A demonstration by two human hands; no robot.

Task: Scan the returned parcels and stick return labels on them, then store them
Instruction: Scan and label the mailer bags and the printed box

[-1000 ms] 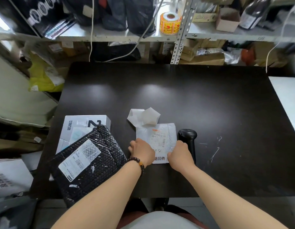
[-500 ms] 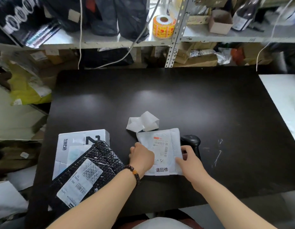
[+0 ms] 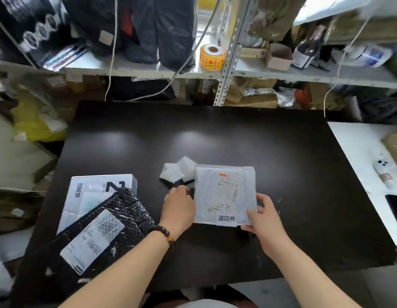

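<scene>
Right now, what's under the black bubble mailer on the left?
A white box lies under the black bubble mailer; only its far end shows. The rest, and anything else beneath, is covered.

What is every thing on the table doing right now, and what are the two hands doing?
white parcel: return label stuck on its near edge.
right hand: pinches the white parcel's near right corner.
left hand: curled at its left edge, grip hidden.
black parcel: lies on the white box.
crumpled paper: loose on the table.
label roll: sits on the shelf.
</scene>
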